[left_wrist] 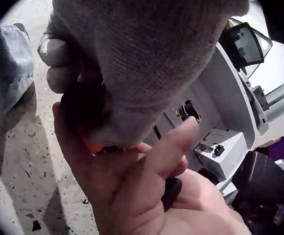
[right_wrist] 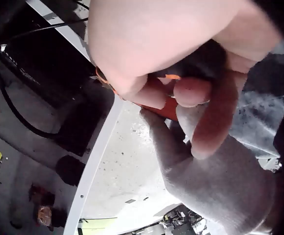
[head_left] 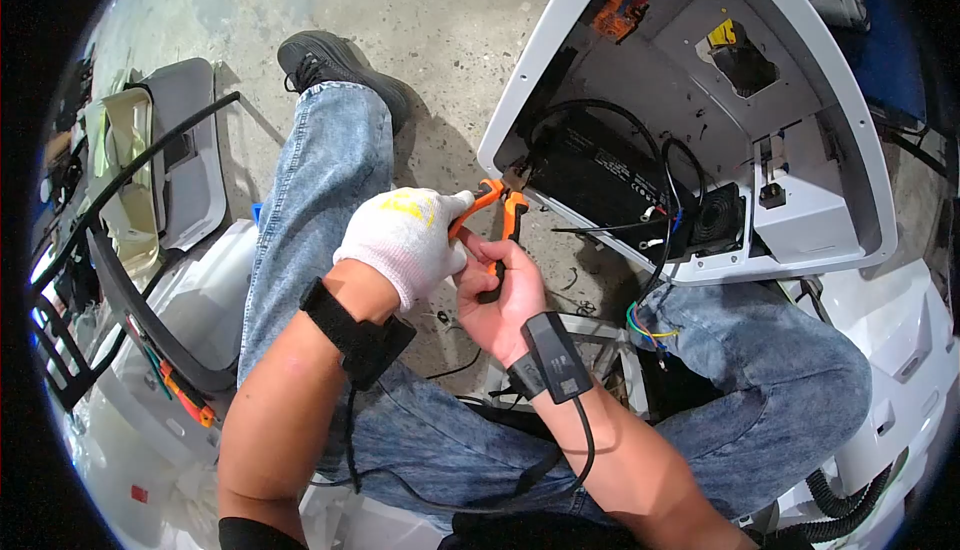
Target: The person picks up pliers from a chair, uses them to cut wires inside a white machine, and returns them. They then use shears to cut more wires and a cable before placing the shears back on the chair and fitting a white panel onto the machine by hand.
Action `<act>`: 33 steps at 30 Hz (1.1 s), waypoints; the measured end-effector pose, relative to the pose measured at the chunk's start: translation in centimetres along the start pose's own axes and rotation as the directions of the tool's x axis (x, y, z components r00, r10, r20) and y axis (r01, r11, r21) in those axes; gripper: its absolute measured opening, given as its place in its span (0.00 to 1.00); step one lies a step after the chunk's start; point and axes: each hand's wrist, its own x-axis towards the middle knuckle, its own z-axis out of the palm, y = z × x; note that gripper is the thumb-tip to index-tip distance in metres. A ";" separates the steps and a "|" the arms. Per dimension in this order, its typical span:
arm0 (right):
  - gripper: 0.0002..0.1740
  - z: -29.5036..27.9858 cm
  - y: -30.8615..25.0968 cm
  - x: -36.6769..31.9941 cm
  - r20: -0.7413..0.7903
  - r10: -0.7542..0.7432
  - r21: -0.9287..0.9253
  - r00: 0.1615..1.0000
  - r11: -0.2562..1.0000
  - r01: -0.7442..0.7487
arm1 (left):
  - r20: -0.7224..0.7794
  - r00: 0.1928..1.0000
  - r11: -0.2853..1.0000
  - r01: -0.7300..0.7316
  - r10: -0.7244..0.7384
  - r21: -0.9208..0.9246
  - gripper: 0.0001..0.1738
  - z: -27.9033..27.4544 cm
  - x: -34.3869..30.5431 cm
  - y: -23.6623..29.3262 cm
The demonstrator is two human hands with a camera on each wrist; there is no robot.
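Note:
My left hand [head_left: 398,237], in a white knitted glove, grips one handle of orange-and-black pliers [head_left: 513,212]. The other handle lies in my bare right hand [head_left: 508,292], its fingers curled round it. The pliers' head points away from me, right at the near left corner of a grey-white housing [head_left: 500,115]; what the jaws meet there is too small to make out. In the left wrist view the glove [left_wrist: 152,58] hides most of the tool. From the right wrist, an orange handle part [right_wrist: 167,108] shows between bare and gloved fingers.
Inside the housing sit a black labelled box [head_left: 590,170], a round fan [head_left: 716,218] and looping black cables [head_left: 640,130]. Loose coloured wires [head_left: 650,328] hang over my right knee. White body panels [head_left: 900,350] lie at the right. A black tubular frame [head_left: 130,165] stands at the left.

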 end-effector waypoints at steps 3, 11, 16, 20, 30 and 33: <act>0.21 0.4 0.7 0.4 -0.017 -0.024 0.024 1.000 0.999 0.024 | 0.017 0.998 0.998 0.057 -0.057 0.026 0.26 -0.5 -0.2 0.0; 0.23 -1.9 0.7 1.9 0.266 0.056 -0.066 0.962 0.997 -0.040 | -0.018 0.998 0.997 0.054 -0.053 0.050 0.25 -0.4 -0.1 -0.3; 0.28 0.0 1.9 1.5 0.172 -0.052 -0.078 0.984 0.995 0.066 | 0.003 0.998 0.997 0.054 -0.055 0.061 0.25 -0.2 0.1 -0.5; 0.30 -0.6 1.5 1.9 0.205 -0.001 -0.085 0.979 0.996 0.019 | -0.031 0.999 0.999 0.009 -0.008 0.048 0.24 0.4 0.2 -1.0; 0.32 0.4 2.1 1.8 0.218 -0.039 0.014 0.975 0.999 0.037 | -0.024 1.000 0.990 -0.009 0.012 0.143 0.22 0.1 0.1 -0.5; 0.29 0.4 2.6 2.5 0.307 -0.051 0.043 0.950 0.998 0.040 | -0.054 0.998 0.978 0.027 -0.016 0.207 0.21 0.1 0.3 -0.4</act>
